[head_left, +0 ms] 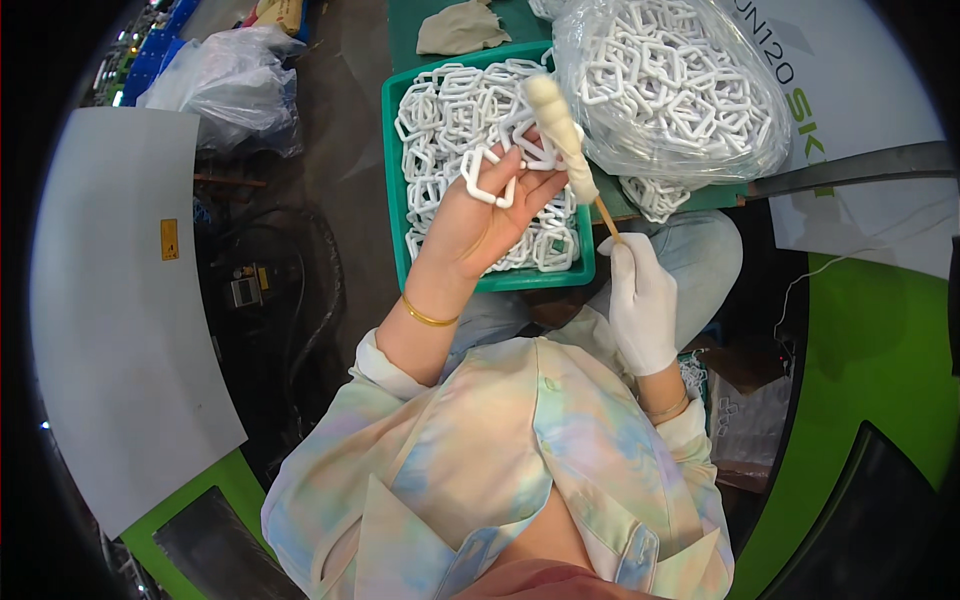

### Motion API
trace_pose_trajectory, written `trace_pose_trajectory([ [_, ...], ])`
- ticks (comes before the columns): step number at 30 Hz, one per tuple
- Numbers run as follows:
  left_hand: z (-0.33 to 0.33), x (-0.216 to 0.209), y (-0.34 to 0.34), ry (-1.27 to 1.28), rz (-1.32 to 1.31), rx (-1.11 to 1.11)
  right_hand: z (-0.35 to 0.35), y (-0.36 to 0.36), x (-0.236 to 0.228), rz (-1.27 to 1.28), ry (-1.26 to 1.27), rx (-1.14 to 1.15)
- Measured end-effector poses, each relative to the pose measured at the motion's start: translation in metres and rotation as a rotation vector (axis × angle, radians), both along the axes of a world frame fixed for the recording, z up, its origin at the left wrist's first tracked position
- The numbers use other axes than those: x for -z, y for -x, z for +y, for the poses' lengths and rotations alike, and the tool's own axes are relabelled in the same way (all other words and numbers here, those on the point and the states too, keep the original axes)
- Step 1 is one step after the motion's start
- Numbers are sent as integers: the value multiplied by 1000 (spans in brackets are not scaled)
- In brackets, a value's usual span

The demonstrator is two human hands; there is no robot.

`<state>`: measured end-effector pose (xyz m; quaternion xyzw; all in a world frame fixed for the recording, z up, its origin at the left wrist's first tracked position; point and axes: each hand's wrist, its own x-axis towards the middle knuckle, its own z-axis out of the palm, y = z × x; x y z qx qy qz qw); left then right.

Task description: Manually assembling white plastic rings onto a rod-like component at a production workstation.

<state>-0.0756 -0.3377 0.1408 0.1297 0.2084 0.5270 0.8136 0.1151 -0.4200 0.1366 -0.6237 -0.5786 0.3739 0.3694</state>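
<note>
My bare left hand (478, 222) is over a green plastic crate (393, 165) full of white angular plastic rings. Between its thumb and fingers is a white angular plastic ring (467, 182), and more white rings show by the fingertips. My right hand (642, 305), in a white glove, is closed around the thin wooden handle of a stick with a cream-coloured wrapped head (562, 135). That head slants up and left, passing close by my left fingertips; whether it touches them I cannot tell.
A clear plastic bag (680, 95) bulging with similar white rings lies right of the crate. A beige cloth (462, 28) rests on the green surface behind. Pale machine panels (130, 300) stand to the left and right. Cables (325, 260) run along the dark floor at left.
</note>
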Motion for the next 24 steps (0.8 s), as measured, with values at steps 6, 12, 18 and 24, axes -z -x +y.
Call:
trace_pose_trajectory([
  [6, 3, -18, -10, -138, 301, -30, 8, -13, -3, 16, 27, 52],
  [12, 8, -9, -21, -123, 300, -76, 14, -11, 0, 71, 0, 41],
  [18, 9, -9, -14, -155, 530, -219, 15, -12, 5, 153, -25, 82],
  [24, 70, -49, -57, -570, 782, -177, 1, -20, 19, 295, -99, 266],
])
